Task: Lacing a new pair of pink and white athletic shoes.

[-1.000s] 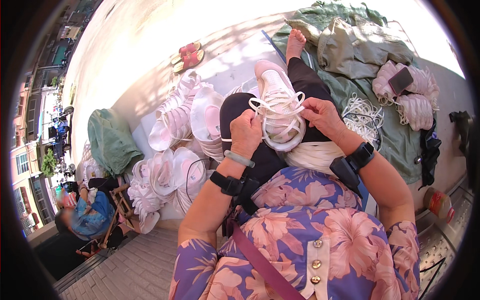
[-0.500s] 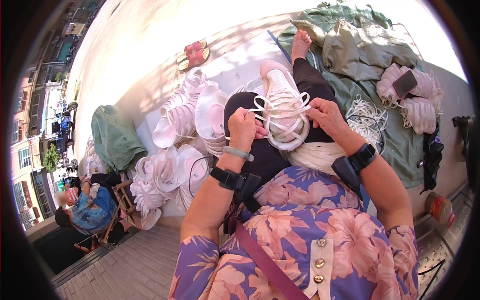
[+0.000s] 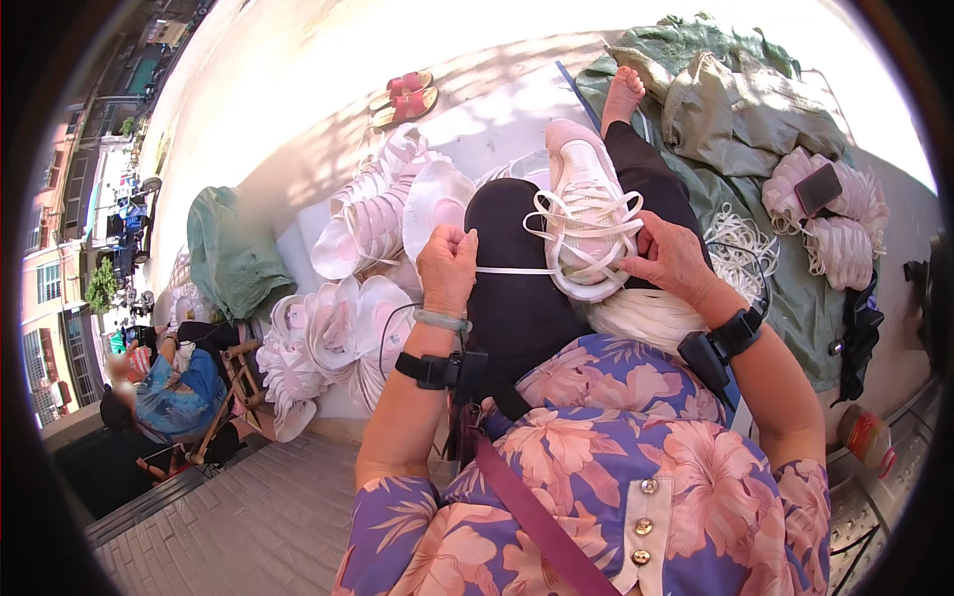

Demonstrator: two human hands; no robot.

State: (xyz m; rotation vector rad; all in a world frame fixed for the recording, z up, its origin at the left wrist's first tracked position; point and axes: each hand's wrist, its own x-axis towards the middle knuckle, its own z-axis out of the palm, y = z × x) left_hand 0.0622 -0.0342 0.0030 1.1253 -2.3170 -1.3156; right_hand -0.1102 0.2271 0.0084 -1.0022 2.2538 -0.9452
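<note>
A white and pale pink shoe upper [image 3: 576, 184] rests across my lap, its toe pointing away from me, with white laces criss-crossed over it. My left hand [image 3: 449, 270], fingers closed in a pinch, holds the end of a shoelace [image 3: 517, 270] pulled straight and taut to the left of the upper. Loose lace loops stand out at both sides of its lacing. My right hand [image 3: 672, 256] grips the upper's near right edge, thumb over the laces; its fingertips are partly hidden. Below that hand, a bundle of cream laces [image 3: 646, 316] lies on my lap.
Stacked shoe uppers [image 3: 373, 223] lie on the left, with more [image 3: 338, 328] nearer. Loose white laces [image 3: 740, 243] and bundled uppers [image 3: 840, 238] under a phone [image 3: 820, 189] lie on green cloth [image 3: 795, 328]. Red sandals [image 3: 404, 97] are beyond; another person [image 3: 179, 392] sits far left.
My left hand has moved left and drawn the lace out straight. My right hand has come down from the lace loop to the upper's near right edge.
</note>
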